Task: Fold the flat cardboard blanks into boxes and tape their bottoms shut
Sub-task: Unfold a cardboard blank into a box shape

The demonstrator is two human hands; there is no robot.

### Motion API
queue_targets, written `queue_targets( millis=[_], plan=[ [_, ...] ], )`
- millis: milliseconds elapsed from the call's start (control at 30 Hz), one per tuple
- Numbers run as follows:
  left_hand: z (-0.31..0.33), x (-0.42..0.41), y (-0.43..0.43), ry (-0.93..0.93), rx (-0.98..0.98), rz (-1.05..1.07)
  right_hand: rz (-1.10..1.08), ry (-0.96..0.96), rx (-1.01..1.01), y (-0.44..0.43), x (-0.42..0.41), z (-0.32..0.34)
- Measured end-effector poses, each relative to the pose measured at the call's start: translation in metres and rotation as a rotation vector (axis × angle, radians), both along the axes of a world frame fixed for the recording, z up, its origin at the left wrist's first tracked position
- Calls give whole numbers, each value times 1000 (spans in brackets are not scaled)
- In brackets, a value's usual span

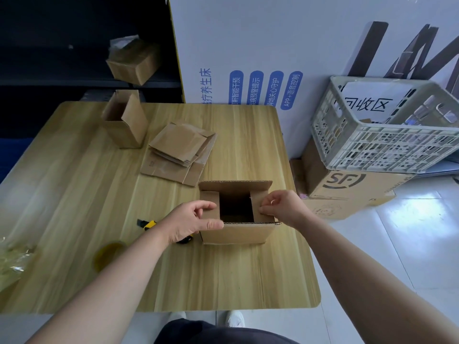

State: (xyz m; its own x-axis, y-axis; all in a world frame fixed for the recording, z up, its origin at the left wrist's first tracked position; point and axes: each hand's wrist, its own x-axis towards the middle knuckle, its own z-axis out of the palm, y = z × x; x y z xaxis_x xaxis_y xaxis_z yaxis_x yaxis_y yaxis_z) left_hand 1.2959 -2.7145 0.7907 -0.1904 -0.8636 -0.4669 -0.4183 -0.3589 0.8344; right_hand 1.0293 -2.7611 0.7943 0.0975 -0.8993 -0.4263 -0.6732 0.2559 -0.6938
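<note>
Item in work: brown corrugated cardboard box [236, 232], squared up and standing on the light wood-grain desk [74, 194] toward its right side, open end upward.
Flaps: the two short side flaps lean inward. The far long flap stands up and the near one is not folded over. No tape shows on this end.
Left hand: left hand [196, 222] grips the box at its left short flap and near corner, fingers curled over the card.
Right hand: right hand [280, 207] pinches the right short flap between thumb and fingertips.
Step judged: tucking in the short flaps, ahead of closing the long ones and taping.
Done so far: one erected brown cardboard carton [124, 120] stands at the desk's far left, flaps up. Whether its bottom is taped cannot be told.
Left to do: stack of flat brown cardboard blanks [178, 152], several deep, lies between the two boxes.
Tools: yellow-and-black utility knife [149, 224], partly hidden by the left hand. A blurred yellowish roll [109, 254], probably tape, lies near the front left and is not in use.
Progress judged: early, with most blanks unfolded.
</note>
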Motion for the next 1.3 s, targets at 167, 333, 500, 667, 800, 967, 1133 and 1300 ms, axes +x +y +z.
queue_targets(
  millis=[167,333,500,667,800,967,1133,1300],
  plan=[
    [-6,2,2,-53,-42,-14,-24,-62,29,-2,-3,-5],
    [-5,-3,4,-45,-59,42,-62,-200,131,-4,-10,-1],
    [-3,-5,5,-54,-66,41,-249,-380,134,-16,-15,7],
    [-2,-5,7,-29,-54,80,-114,-358,13,-24,-3,16],
    [-10,-8,11,-80,-156,183,-77,-324,16,-22,2,15],
    [-26,-20,15,-189,-272,396,-71,-292,-1,-23,-4,9],
    [-34,-18,11,-145,-219,388,-86,-275,8,-26,-10,2],
    [-32,-15,4,-127,-136,414,-84,-283,9,-26,-10,2]
  ],
)
